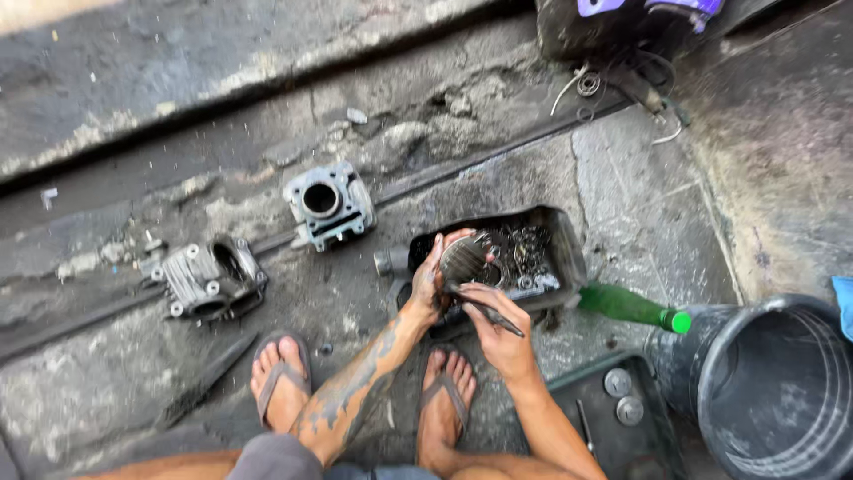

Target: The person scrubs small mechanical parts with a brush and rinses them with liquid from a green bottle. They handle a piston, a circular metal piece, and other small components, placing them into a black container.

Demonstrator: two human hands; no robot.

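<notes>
The cracked, oil-stained concrete floor [622, 204] carried everything. A finned engine cylinder [329, 204] sat near the centre, toward eleven o'clock, and a cylinder head [209, 280] lay at nine. A black tray [560, 240] of small metal parts rested just right of centre, a green bottle [631, 307] lay at three, and a dark bucket [764, 382] stood at four, beside a second tray [622, 400] holding two discs

bottle [633, 307] green | bucket [771, 384] dark grey | tray [562, 242] black | engine cylinder [328, 205] silver-grey
</notes>
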